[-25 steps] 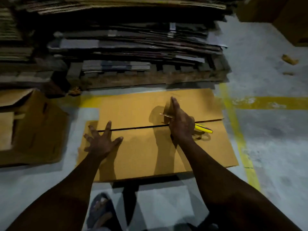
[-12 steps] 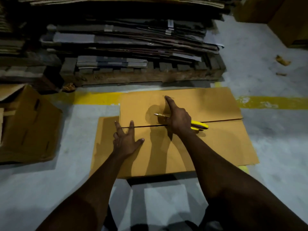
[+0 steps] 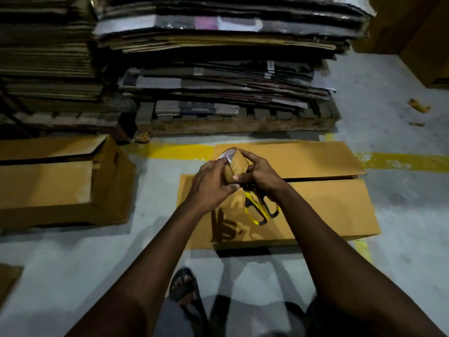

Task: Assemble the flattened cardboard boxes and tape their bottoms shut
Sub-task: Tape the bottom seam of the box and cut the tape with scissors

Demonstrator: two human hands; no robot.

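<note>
Nearest the camera, a sandalled foot [image 3: 183,285] stands on the grey floor [image 3: 73,263], and both bare forearms reach forward from the bottom edge. Beyond the foot lies the box [image 3: 315,205], its flaps closed to a dark seam that runs left to right; its long axis runs the same way, across the view, and nothing of its inside shows. Above the box, both hands meet on a roll of brown tape [image 3: 236,167], held clear of the cardboard and tilted, with its open core facing up and to the left. The left hand [image 3: 211,186] curls round the roll's near left side, thumb under it and fingertips at its pale rim. The right hand [image 3: 261,176] grips the roll from the right and also keeps scissors [image 3: 260,210] tucked in its palm; their yellow and black handles hang down toward the camera, the blades hidden. To the left sits a second box [image 3: 60,181], upright, top flaps partly folded in, contents not visible. Past both runs a yellow line [image 3: 401,161] on the floor, then a wooden pallet [image 3: 230,125] stacked with flat cardboard [image 3: 218,76].
</note>
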